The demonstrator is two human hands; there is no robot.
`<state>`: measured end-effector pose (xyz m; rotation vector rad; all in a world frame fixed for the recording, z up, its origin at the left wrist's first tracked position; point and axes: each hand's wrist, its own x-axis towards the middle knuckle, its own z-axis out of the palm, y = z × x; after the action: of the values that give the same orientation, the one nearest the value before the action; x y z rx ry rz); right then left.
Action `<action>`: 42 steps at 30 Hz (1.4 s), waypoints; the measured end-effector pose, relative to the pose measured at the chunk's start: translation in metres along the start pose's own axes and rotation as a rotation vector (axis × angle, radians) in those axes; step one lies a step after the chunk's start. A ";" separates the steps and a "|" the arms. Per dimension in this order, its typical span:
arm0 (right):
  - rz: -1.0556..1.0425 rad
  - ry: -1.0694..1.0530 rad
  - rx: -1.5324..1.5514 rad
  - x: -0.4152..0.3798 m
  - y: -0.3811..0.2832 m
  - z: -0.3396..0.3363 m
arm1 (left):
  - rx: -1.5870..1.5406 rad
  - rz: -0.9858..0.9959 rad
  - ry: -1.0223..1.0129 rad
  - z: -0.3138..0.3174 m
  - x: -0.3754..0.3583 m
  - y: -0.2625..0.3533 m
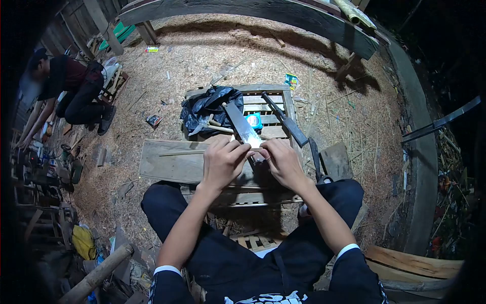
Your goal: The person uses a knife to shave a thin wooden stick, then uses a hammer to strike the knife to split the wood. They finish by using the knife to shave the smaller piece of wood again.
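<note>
Blade point(242, 126) lies flat on the plank point(172, 164) just ahead of me, long axis running away from my knees and tilting a bit left, near end under both hands. My left hand point(223, 162) and right hand point(283, 163) meet over that end, fingers point(238, 148) curled down and clamped on it, approx. equal reach from each side. Far tip points at the black bag point(205, 109) on the pallet point(266, 91). Another person point(71, 88) crouches well apart, far left.

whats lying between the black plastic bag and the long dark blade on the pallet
In the head view, the flat metal blade both hands grip slants up between the black plastic bag and the long dark blade, with a small blue packet beside it on the pallet slats.
</note>
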<state>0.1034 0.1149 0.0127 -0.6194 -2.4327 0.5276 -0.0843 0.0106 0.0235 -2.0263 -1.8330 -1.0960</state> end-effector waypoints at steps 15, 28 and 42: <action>-0.036 -0.127 0.120 -0.008 0.016 -0.004 | -0.129 -0.068 -0.149 0.022 -0.005 0.003; 0.095 0.031 -0.012 -0.005 0.008 0.008 | -0.074 -0.078 -0.092 0.032 0.000 0.011; 0.069 0.060 0.091 -0.004 0.004 -0.002 | -0.016 -0.034 -0.081 0.023 0.000 0.006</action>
<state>0.1086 0.1169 0.0102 -0.6725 -2.3238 0.6347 -0.0696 0.0228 0.0090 -2.0856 -1.9095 -1.0554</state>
